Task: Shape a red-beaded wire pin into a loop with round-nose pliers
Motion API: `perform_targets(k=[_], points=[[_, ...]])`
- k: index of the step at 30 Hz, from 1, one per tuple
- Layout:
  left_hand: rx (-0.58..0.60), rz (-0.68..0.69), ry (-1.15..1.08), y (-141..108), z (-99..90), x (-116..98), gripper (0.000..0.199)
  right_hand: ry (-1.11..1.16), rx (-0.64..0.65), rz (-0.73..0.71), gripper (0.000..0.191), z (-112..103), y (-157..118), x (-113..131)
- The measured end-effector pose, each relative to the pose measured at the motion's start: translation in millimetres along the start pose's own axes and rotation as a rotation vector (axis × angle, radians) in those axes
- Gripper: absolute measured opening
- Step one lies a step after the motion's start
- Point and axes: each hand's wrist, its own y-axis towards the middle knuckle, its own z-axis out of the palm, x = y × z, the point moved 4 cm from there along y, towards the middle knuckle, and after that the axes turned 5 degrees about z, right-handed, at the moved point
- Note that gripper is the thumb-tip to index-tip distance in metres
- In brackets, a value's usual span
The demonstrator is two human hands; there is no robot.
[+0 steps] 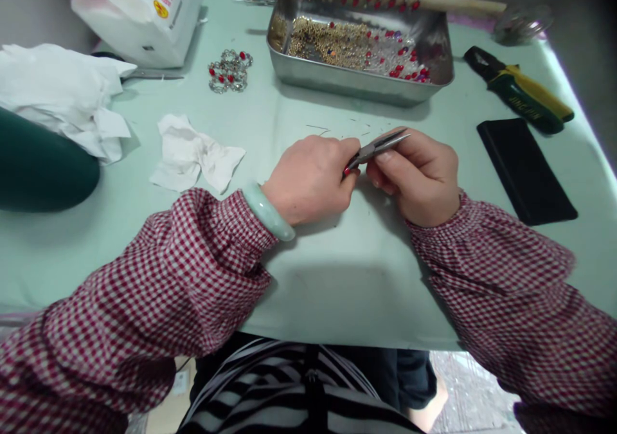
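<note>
Two red-and-white checked sleeves (144, 286) are stretched over the near part of the pale green tabletop (332, 305), above a black-and-white striped garment (270, 395). A pale green bangle (268, 211) is worn at the left wrist. Slim-nosed pliers (376, 149) are held between both hands, over the middle of the tabletop, their tips pointed to the right. Their handles are wrapped by the curled fingers of the left hand (311, 178). The thumb and fingers of the right hand (424, 173) are pressed together right beside the metal nose; whether something small is pinched there cannot be told.

To the left, a dark green rounded object (43, 164) is cut off by the picture's edge, and a crumpled tissue (193, 154) is seen nearer the left hand. A flat black case (527, 170) is laid to the right. Beyond the hands, thin wire bits (318, 128) are scattered. Farther off, green-and-yellow-handled pliers (523, 93), a beaded cluster (230, 72) and a metal tray (347, 92) filled with gold, clear and red beads are seen. Behind the tray, red-beaded pieces are hung from a wooden rod (453, 2).
</note>
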Motion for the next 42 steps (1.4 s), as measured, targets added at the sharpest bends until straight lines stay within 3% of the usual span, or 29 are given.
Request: perform_targets(k=[23,34,42], points=[[0.013,-0.003,0.025,-0.3,0.9,-0.1,0.023,0.096,0.031,-0.036,0.011,1.4,4.2,-2.1],[0.023,-0.021,0.0,0.0,0.6,-0.2,0.019,-0.033,0.011,0.0,0.016,1.2,-0.3,0.7],[0.018,-0.008,0.018,0.0,0.6,-0.5,0.02,-0.031,0.023,-0.058,0.013,1.1,0.7,-0.4]])
